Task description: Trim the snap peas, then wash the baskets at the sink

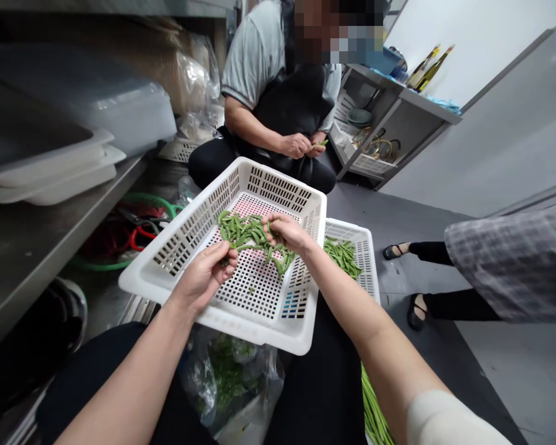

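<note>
Looked like the picking-through-by-hand step, with the left hand [207, 273] seemingly pinching a pod [234, 245] and the right hand [286, 232] curled over the green pods [235, 230] in the white basket [259, 334] (couldn't tell if gripping any), so the next move called for light fingertips imo.

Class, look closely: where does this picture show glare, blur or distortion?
Head view: glare whitens the plastic bag at upper left; the checked garment at right looks soft; the bottles lean, likely lens distortion or tilt; the green pods look fairly sharp.
</note>
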{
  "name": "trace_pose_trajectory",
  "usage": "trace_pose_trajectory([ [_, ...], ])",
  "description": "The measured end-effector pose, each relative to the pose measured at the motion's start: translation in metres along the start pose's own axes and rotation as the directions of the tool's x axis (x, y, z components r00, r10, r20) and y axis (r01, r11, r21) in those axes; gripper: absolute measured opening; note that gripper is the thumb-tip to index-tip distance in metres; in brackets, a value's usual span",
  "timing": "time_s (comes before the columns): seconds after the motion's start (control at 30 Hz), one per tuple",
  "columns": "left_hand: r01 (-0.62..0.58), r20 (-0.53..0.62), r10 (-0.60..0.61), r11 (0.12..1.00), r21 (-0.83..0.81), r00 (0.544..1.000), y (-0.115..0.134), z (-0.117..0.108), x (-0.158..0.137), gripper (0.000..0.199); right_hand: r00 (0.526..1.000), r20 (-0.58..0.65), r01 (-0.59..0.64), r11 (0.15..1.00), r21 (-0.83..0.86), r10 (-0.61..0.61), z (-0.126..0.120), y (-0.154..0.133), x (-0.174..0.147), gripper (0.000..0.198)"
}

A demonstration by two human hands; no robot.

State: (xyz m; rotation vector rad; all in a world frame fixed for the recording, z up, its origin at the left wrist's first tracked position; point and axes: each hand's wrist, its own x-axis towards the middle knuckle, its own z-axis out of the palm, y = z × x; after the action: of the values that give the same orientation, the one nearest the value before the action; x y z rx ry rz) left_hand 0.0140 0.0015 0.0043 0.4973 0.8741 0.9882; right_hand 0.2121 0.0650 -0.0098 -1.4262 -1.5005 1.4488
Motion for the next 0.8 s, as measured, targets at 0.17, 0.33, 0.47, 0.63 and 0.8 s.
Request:
trace_pose_trajectory([
  [0.17, 0.016, 0.009, -0.016, 1.000, -0.011, 1.000, 0.004, -0.003, -0.003, 0.009, 0.964, 0.193, 0.128, 0.321, -0.938, 0.181, 0.006, 0.040, 0.018, 0.014],
  [0.33, -0.007, 0.137, -0.006, 0.996, 0.090, 0.990, 0.003, -0.008, -0.002, 0.017, 0.929, 0.287, 0.285, 0.044, -0.958, 0.234, 0.015, 0.060, 0.022, 0.024],
  [0.47, 0.002, 0.127, -0.020, 0.990, 0.143, 0.992, 0.003, -0.010, 0.000, 0.015, 0.906, 0.364, 0.343, 0.128, -0.931, 0.215, 0.013, 0.052, 0.020, 0.013],
  [0.63, 0.090, 0.077, -0.104, 0.980, 0.175, 0.992, 0.003, -0.009, 0.001, 0.019, 0.894, 0.448, 0.272, 0.780, -0.563, 0.012, 0.013, 0.028, -0.005, 0.018],
  [0.8, -0.028, 0.089, -0.014, 0.895, 0.446, 0.996, -0.007, -0.004, 0.000, 0.029, 0.820, 0.569, 0.014, 0.996, 0.083, -0.059, 0.021, 0.004, -0.039, 0.037],
])
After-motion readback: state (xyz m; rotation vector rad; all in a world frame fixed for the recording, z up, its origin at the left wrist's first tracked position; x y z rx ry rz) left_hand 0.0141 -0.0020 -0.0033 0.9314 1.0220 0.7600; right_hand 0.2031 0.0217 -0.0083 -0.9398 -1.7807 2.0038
